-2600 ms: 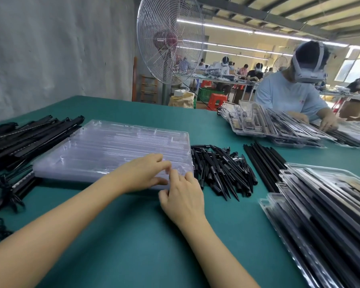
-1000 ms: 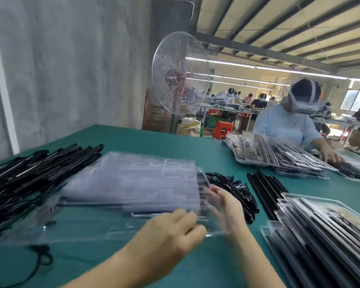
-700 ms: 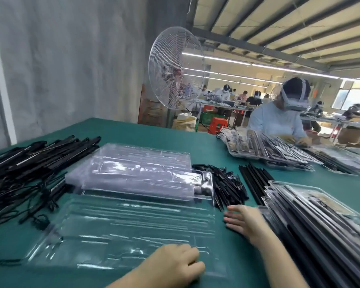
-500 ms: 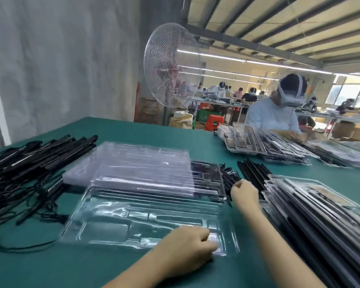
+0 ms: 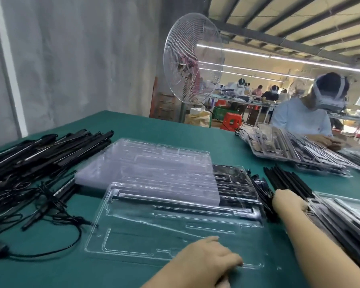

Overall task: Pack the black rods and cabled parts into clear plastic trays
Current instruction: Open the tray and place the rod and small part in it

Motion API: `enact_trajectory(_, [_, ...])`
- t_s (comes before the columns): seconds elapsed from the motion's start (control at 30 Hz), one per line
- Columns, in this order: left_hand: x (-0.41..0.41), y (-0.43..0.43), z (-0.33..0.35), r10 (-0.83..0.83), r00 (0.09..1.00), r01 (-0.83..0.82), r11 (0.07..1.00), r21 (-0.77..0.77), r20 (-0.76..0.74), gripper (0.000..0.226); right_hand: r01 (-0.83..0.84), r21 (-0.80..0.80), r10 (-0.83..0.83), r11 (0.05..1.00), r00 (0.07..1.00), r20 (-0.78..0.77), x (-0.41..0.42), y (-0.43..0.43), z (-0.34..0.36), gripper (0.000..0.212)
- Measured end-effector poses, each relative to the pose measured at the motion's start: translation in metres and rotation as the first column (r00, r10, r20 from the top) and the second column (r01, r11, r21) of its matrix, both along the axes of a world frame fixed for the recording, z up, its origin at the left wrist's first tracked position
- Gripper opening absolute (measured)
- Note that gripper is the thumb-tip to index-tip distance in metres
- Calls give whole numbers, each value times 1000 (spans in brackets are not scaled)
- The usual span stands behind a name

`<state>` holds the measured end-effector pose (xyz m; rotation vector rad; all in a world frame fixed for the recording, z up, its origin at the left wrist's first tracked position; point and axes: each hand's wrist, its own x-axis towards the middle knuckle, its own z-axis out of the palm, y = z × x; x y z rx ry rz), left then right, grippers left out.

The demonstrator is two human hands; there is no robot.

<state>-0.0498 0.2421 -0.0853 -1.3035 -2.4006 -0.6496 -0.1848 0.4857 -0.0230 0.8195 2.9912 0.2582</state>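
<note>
One empty clear plastic tray lies flat on the green table in front of me. My left hand rests on its near edge with bent fingers. Behind it sits a stack of empty clear trays. My right hand reaches to the tray's right end, at the small black parts and the long black rods; its fingers are hidden behind the hand. A heap of black cabled bars lies at the left.
Filled trays are stacked along the right edge beside my right arm. Across the table another person works over more filled trays. A standing fan is beyond the far edge. Loose cables trail at the left.
Both hands lifted one tray off the stack and laid it flat in front of me. My left hand stayed on its near edge; my right hand moved right to the black parts.
</note>
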Motion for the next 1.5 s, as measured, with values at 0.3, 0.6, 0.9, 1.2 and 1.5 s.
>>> enact_trajectory(0.3, [2,-4,-2,-84,995,80,994,-78,-46,28,71,-233,-74,970,997,-4,-11,10,3,37])
enact_trajectory(0.6, [9,0,5,-125,990,126,992,-18,65,41,-231,-265,30,936,803,-595,-2,-8,17,24])
enact_trajectory(0.9, [39,30,23,-5,928,45,994,-100,372,49,-649,-152,481,745,681,-552,95,-76,24,17])
enact_trajectory(1.2, [59,5,54,-32,859,152,969,-195,511,37,-788,-205,706,580,612,-357,147,-89,18,24])
enact_trajectory(1.5, [42,-124,38,563,802,-539,826,-168,197,18,-730,-300,642,614,683,-347,149,-66,-18,19])
